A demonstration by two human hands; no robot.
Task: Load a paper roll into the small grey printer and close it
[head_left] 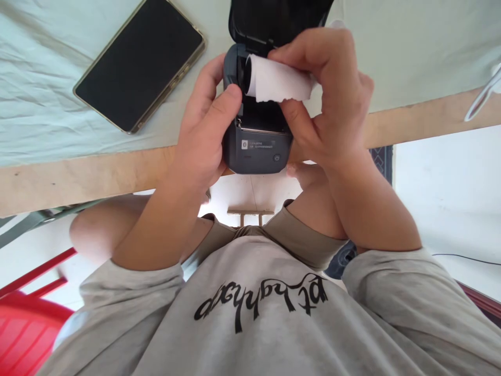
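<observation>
A small dark portable label printer (260, 151) is held over the table's front edge, its black lid (274, 21) swung up. My left hand (211, 115) is closed around the printer's left side, the thumb on its rim. Between the thumb and fingers of my right hand (332, 94) is a white paper roll (282, 81), lying sideways at the open compartment. The roll's dark hollow end faces left. Whether it rests on the compartment floor cannot be seen. The printer's front bears a Bluetooth mark and a round power button.
A smartphone (141, 62) with a dark screen lies on the pale tablecloth (410, 47) to the left. The wooden table edge (78, 177) runs across under my forearms. At lower left stands a red plastic chair (31, 329). A white looped object (483, 94) sits at the right edge.
</observation>
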